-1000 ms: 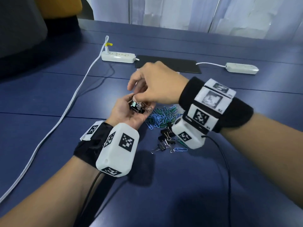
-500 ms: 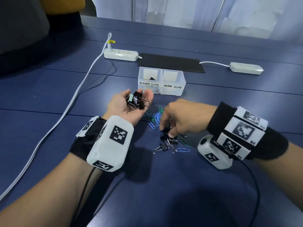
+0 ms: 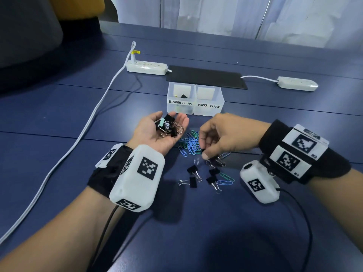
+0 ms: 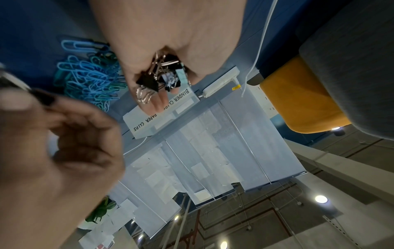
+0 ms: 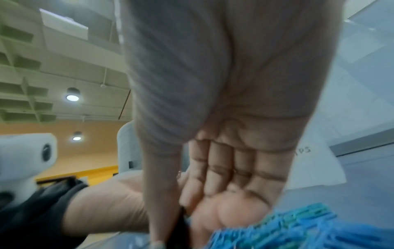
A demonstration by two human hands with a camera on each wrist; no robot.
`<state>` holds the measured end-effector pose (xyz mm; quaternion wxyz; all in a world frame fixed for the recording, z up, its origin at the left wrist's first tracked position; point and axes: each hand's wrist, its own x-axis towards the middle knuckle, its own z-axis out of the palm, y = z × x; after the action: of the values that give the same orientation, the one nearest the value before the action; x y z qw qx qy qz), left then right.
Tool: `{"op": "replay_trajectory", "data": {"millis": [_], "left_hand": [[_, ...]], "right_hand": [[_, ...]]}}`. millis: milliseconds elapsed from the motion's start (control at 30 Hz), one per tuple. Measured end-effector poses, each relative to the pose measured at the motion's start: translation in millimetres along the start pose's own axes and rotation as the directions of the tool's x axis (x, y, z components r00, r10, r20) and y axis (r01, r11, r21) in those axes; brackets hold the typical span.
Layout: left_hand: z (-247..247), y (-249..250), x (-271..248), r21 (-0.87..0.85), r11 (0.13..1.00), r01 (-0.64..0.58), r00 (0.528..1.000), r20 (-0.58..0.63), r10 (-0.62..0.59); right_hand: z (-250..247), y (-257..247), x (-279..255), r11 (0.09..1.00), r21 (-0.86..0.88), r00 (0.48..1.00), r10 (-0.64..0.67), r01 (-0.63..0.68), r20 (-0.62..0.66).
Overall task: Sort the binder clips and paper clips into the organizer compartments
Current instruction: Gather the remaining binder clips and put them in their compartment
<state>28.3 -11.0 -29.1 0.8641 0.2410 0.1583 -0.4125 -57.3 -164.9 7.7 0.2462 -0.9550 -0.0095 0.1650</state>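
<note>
On the left part of the dark blue table (image 3: 59,118), a white cable (image 3: 82,134) runs to a white power strip (image 3: 146,67). Right of it, the left hand (image 3: 157,132) lies palm up with the fingers almost straight, and it carries a small heap of black binder clips with metal wire handles (image 3: 168,125). Just behind this hand stands the clear plastic organizer with two compartments (image 3: 195,100); the left one, marked BINDER CLIPS, has already something dark inside, and the right one, marked PAPER CLIPS, looks empty.

Between the hands lies a pile of blue and green paper clips (image 3: 189,143). Nearer, several loose black binder clips (image 3: 204,176) are scattered on the table.

The right hand (image 3: 225,136) hangs over these clips with the fingers curled down and the thumb against the first finger. In the wrist view something dark sits between them, probably one binder clip, but it is blurred.

I judge the binder clips light and stiff; the black body gives a sure hold, while the wire handles swing and tangle. The paper clips are thin and slippery, easier to scoop than to pinch.
</note>
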Motion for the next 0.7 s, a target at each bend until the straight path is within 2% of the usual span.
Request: {"op": "replay_trajectory", "data": {"millis": [100,200,267,367,433,567,700], "left_hand": [[-1.9,-1.1,2.0,0.009,1.000,0.006,1.000,0.004,-0.006],[-1.8,-4.2,3.3,0.029,1.000,0.012,1.000,0.009,-0.013],[-1.3,-7.0,4.2,0.048,0.999,0.015,1.000,0.016,-0.016],[-1.3,-11.4,5.3,0.057,0.998,0.030,0.999,0.044,-0.033],[-1.7,-13.1,5.8,0.043,0.998,0.045,0.998,0.044,-0.047],[0.2,-10.3,5.1,0.009,0.999,0.044,0.999,0.025,-0.044],[10.2,-0.5,6.5,0.098,0.995,0.005,0.999,0.043,-0.009]], "right_hand": [[-13.8,-5.3,-3.2,0.988,0.150,0.993,-0.030,0.047,-0.112],[-25.5,-15.7,0.7,0.957,0.268,0.959,-0.033,0.112,-0.283],[-26.4,-22.3,10.7,0.974,0.193,0.929,-0.039,0.118,-0.367],[-18.4,-29.2,23.4,0.999,-0.004,0.926,-0.048,0.050,-0.373],[-14.4,-30.2,24.9,0.999,-0.019,0.915,-0.039,0.034,-0.401],[-20.9,-21.4,18.4,1.000,-0.010,0.829,-0.016,0.013,-0.560],[-24.3,-8.0,8.9,1.000,-0.005,0.828,0.009,-0.013,-0.561]]}}
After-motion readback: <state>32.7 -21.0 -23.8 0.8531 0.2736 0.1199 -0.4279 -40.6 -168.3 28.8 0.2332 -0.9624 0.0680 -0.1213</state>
